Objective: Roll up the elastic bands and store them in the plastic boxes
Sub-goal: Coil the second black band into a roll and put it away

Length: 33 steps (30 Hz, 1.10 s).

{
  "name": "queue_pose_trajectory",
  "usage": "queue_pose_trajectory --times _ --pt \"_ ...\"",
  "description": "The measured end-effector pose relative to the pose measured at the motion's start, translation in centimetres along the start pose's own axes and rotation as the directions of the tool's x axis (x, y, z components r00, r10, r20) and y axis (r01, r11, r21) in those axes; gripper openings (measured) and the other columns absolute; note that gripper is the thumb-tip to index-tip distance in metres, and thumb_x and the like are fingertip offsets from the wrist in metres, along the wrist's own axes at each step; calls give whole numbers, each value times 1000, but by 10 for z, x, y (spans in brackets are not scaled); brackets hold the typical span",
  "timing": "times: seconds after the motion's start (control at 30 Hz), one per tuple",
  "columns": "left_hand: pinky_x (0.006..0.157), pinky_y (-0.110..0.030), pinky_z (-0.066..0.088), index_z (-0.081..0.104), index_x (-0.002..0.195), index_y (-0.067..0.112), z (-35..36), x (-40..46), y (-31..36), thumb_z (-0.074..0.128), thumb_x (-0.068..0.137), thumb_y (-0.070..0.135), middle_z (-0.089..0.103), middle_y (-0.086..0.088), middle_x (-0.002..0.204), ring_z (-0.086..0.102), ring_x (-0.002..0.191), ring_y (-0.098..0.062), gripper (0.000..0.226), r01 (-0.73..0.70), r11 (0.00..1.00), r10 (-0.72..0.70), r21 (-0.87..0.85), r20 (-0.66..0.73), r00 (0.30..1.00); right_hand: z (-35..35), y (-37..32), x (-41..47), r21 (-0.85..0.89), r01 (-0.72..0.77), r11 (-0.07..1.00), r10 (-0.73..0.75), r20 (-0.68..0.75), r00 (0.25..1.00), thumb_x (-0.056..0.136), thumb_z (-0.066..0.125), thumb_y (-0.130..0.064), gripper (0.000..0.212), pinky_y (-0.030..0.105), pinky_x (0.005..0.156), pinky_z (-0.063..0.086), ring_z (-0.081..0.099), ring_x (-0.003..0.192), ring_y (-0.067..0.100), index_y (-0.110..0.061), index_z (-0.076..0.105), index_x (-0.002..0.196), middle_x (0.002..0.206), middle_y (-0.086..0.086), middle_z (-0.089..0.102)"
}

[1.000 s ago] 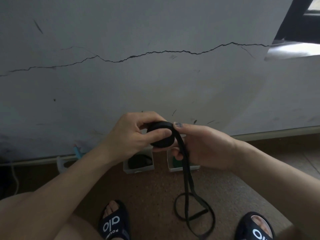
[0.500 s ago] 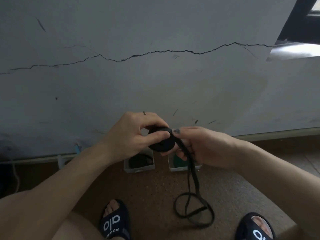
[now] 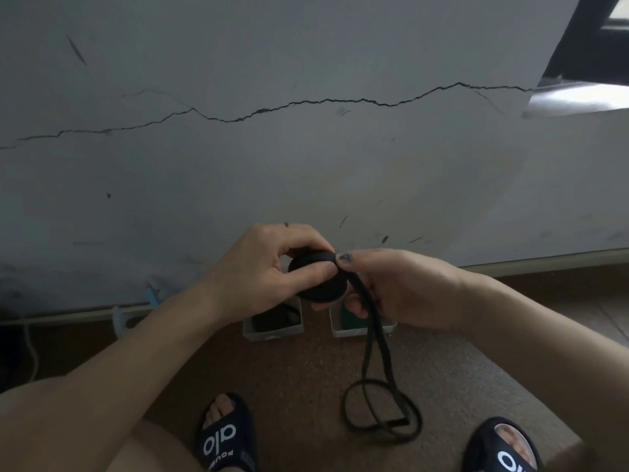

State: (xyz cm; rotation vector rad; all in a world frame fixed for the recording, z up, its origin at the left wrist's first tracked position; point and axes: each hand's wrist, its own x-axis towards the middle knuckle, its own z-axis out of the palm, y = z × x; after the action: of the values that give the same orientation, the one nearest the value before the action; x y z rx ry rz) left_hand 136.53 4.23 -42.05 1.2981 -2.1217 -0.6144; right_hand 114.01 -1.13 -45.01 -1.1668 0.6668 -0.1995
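Slides [image 3: 224, 434] read "alo" in white; smaller word below partly cut, unreadable. My left hand [image 3: 262, 270] grips black roll [image 3: 318, 279], thumb pressed across its face, fingers curled over top. My right hand [image 3: 394, 287] pinches band [image 3: 374, 338] at roll's edge, fingers curled round strap. Roll held above two boxes, flat face toward me. Loose band hangs down, long axis near vertical, end looped on floor [image 3: 289, 386]. Left box [image 3: 272, 330] holds dark roll; right box [image 3: 354, 330], something green.
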Motion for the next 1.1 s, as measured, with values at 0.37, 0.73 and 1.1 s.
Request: queue_pose_trajectory --times 0.37,0.73,1.1 --pt "74 -28 54 75 102 14 3 0 -1 68 93 31 71 7 92 68 86 -7 21 -79 995 80 67 -18 997 -1 1 0 105 -45 993 40 45 998 88 67 -45 34 33 80 45 55 93 27 -18 78 105 114 22 71" --pt "79 -35 56 78 98 17 1 -2 1 71 88 37 74 9 92 71 90 -12 23 8 1000 -8 -24 13 1000 3 7 3 -26 12 1000 -12 -27 1000 95 61 -56 46 39 82 43 54 96 31 -17 73 117 112 19 74" --pt "75 -32 55 77 99 18 4 -1 0 71 89 32 72 10 91 69 87 -9 19 -1 999 -2 46 67 998 10 5 4 -126 10 992 -29 -147 989 90 66 -55 57 29 71 46 59 79 20 -6 67 119 96 13 72"
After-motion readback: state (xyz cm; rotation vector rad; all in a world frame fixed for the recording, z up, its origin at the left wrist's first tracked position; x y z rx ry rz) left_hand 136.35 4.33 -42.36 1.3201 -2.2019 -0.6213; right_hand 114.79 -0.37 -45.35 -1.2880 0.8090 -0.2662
